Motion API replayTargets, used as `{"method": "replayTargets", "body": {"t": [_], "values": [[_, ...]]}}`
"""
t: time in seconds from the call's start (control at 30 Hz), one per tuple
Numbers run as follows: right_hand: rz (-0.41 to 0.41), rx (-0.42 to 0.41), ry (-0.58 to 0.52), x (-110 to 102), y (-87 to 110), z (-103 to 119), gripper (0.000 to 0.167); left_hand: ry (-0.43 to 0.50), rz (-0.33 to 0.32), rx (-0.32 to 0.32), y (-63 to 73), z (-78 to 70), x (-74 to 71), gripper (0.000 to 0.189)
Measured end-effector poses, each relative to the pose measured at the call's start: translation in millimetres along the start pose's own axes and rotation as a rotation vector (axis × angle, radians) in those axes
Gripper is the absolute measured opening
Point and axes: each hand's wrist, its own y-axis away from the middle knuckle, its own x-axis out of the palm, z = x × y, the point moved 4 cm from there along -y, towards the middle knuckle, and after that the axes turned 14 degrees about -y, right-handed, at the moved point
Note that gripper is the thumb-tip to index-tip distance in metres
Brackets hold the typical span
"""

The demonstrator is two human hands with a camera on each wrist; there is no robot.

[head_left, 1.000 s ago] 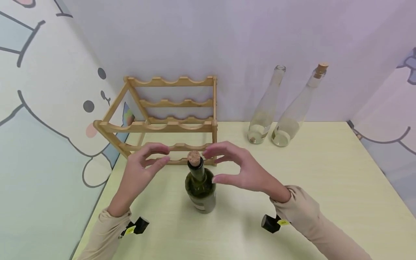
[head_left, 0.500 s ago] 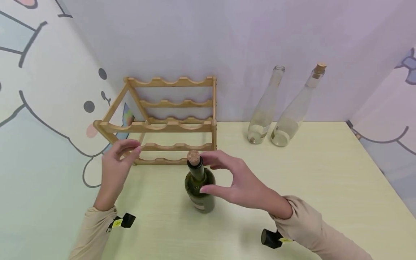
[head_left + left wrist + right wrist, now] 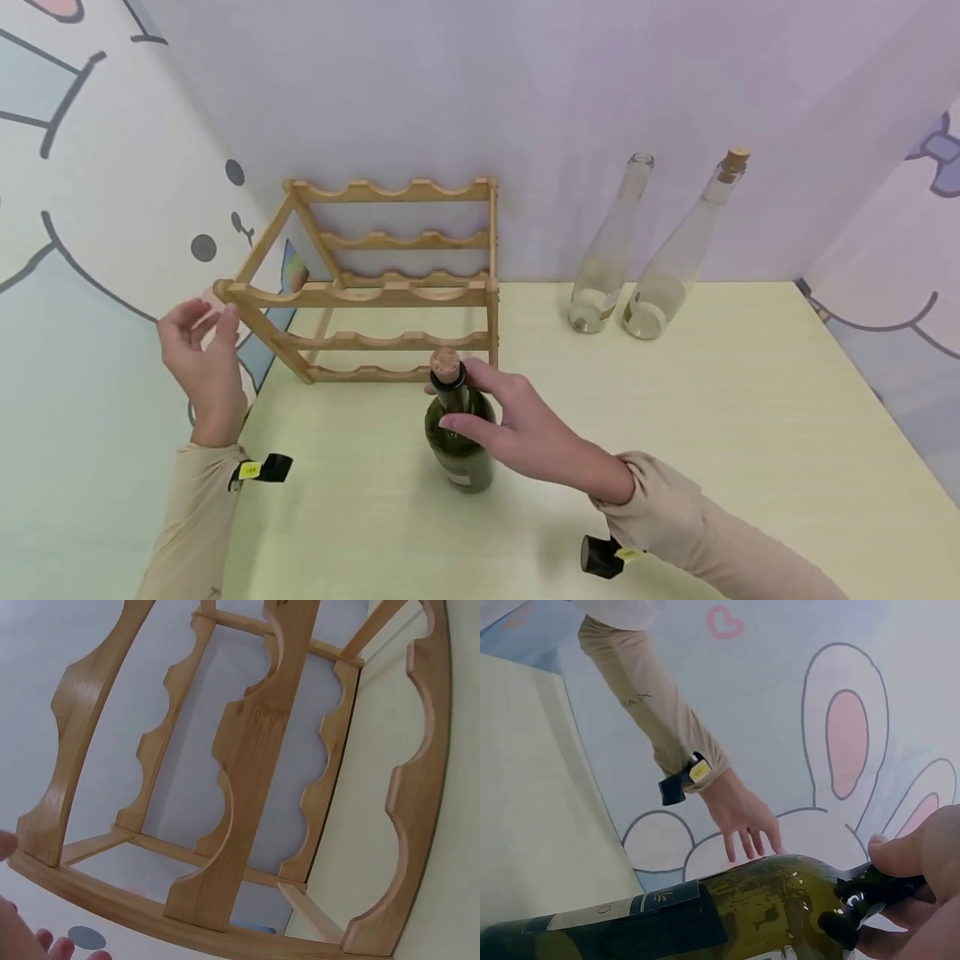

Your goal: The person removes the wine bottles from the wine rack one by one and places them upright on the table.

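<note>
A dark green wine bottle (image 3: 461,450) with a cork (image 3: 446,364) in its mouth stands upright on the table. My right hand (image 3: 510,417) grips its neck, thumb on the near side and fingers behind. Close up in the right wrist view, the thumb and curled fingers (image 3: 900,930) are round the neck of the labelled bottle (image 3: 765,907). My left hand (image 3: 206,362) is raised by the front left corner of a wooden wine rack (image 3: 360,295), fingers loosely bent and holding nothing. In the left wrist view its fingertips (image 3: 56,946) show below the rack's scalloped bars (image 3: 247,750).
Two clear glass bottles stand at the back right: an uncorked bottle (image 3: 603,250) and, right of it, a corked bottle (image 3: 675,258). The pale table (image 3: 712,400) meets a plain wall behind and a cartoon-printed wall (image 3: 97,250) on the left.
My left hand has moved left, away from the bottle to the rack's left corner. My right hand has closed in from the bottle's right side and taken hold of its neck.
</note>
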Motion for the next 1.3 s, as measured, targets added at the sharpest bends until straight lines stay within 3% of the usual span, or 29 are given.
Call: {"method": "replayTargets", "body": {"t": [0.07, 0.17, 0.3, 0.6, 0.8, 1.3], "values": [[0.011, -0.016, -0.007, 2.2, 0.0, -0.8, 0.028, 0.033, 0.039, -0.027, -8.3, 1.8, 2.1, 0.046], [0.016, -0.029, -0.011, 3.5, -0.4, -0.8, 0.030, 0.040, 0.159, -0.063, -17.3, 5.7, 7.6, 0.046], [0.015, -0.035, -0.042, 1.8, -1.9, 0.1, 0.033, -0.046, 0.252, -0.036, -23.7, 10.6, 12.0, 0.038], [-0.018, -0.060, -0.054, -8.6, 0.0, 4.7, 0.031, -0.020, 0.286, -0.043, -26.6, 8.7, 22.0, 0.036], [-0.044, -0.075, -0.026, -15.0, 7.8, 8.6, 0.024, -0.059, 0.279, -0.055, -27.4, 5.6, 19.3, 0.031], [-0.072, -0.072, 0.029, -38.7, 22.7, 30.7, 0.030, -0.075, 0.245, -0.055, -27.8, 8.0, 13.0, 0.032]]}}
